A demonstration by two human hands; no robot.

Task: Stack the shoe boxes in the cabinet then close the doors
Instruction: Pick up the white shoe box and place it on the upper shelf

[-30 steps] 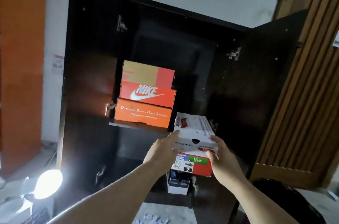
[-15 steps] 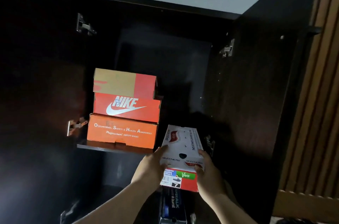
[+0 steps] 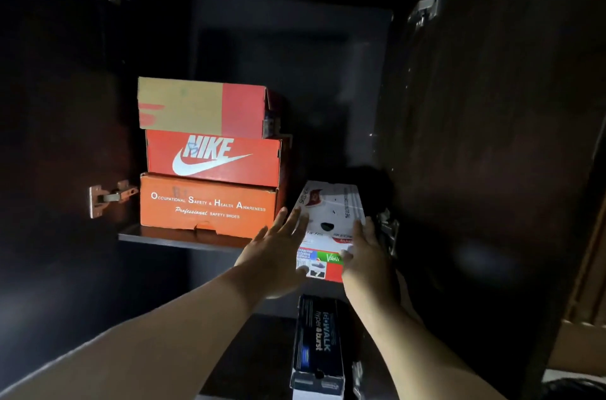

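Observation:
A white Skechers shoe box (image 3: pixel 331 212) with a red and green end label lies lengthwise at shelf level, just right of a stack of three boxes. The stack has a tan-and-red box (image 3: pixel 210 107) on top, a red Nike box (image 3: pixel 213 158) in the middle and an orange safety-shoes box (image 3: pixel 206 206) at the bottom. My left hand (image 3: pixel 275 252) lies with straight, spread fingers against the white box's left side. My right hand (image 3: pixel 367 255) lies flat along its right side. The box's near end sticks out past the shelf's front edge (image 3: pixel 183 240).
The dark cabinet interior surrounds everything. A dark blue shoe box (image 3: pixel 318 344) stands on a lower level under my hands. Metal hinges (image 3: pixel 108 199) show on the left wall, and another hinge (image 3: pixel 388 229) sits close to my right hand. The open right door (image 3: pixel 492 137) fills the right side.
The white box has gone forward and deeper into the cabinet beside the stack. My fingers, curled round its near end before, now lie straight along its sides. The view has moved closer.

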